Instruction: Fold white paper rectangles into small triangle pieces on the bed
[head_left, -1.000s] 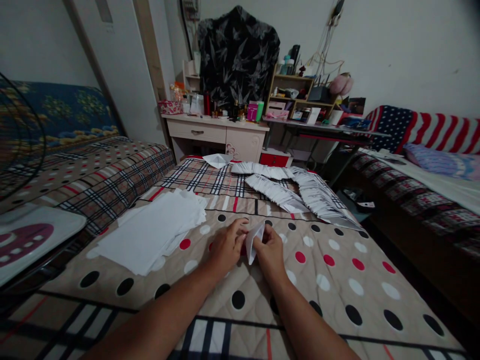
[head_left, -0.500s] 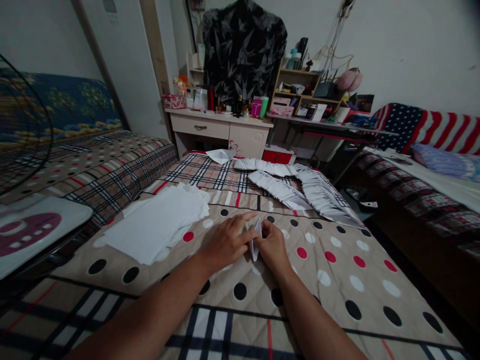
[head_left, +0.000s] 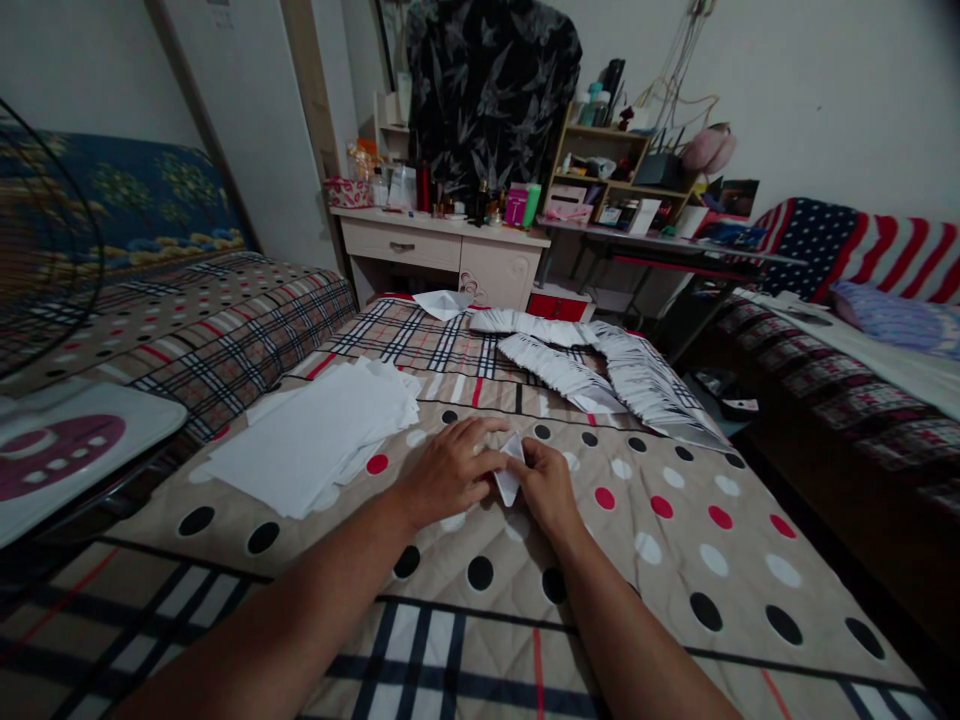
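A small folded piece of white paper with a pointed lower corner is held between my two hands, just over the bedspread. My left hand grips its left side with thumb and fingers. On its right side, my right hand pinches the paper, its fingers curled. Left of my hands lies a loose stack of white paper sheets. Beyond my hands, long overlapping rows of folded white paper pieces lie on the bedspread.
The polka-dot and plaid bedspread covers the bed under my hands. A single white paper lies at the far edge. A white appliance with a purple panel stands at the left. Behind are a dresser and a small shelf.
The folded paper has turned from nearly edge-on to show more of its flat face. Both hands stay on it and have shifted only slightly.
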